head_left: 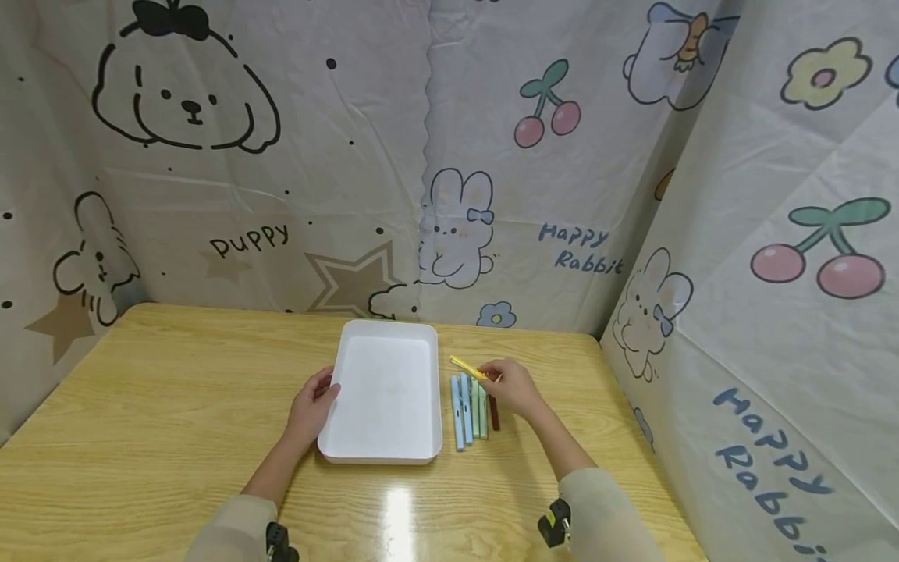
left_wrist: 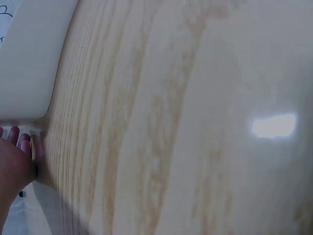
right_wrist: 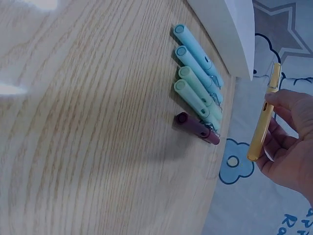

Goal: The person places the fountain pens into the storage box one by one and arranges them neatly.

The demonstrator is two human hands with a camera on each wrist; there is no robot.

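A white tray (head_left: 388,390) lies on the table, with nothing in it. My left hand (head_left: 312,407) grips its left side, thumb at the rim; in the left wrist view that hand (left_wrist: 17,159) is partly cut off. Between thumb and fingers, my right hand (head_left: 514,386) pinches a yellow pen (right_wrist: 264,117), raised above the other pens. Below it, right of the tray, lie two light blue pens (head_left: 458,414), two light green pens (right_wrist: 198,100) and one dark red pen (right_wrist: 195,127), side by side in a row.
The wooden table (head_left: 190,390) is bordered at the back and sides by a printed cloth (head_left: 316,179). Its right part (head_left: 758,375) hangs close to the table's right edge. Light glares off the tabletop in front of the tray.
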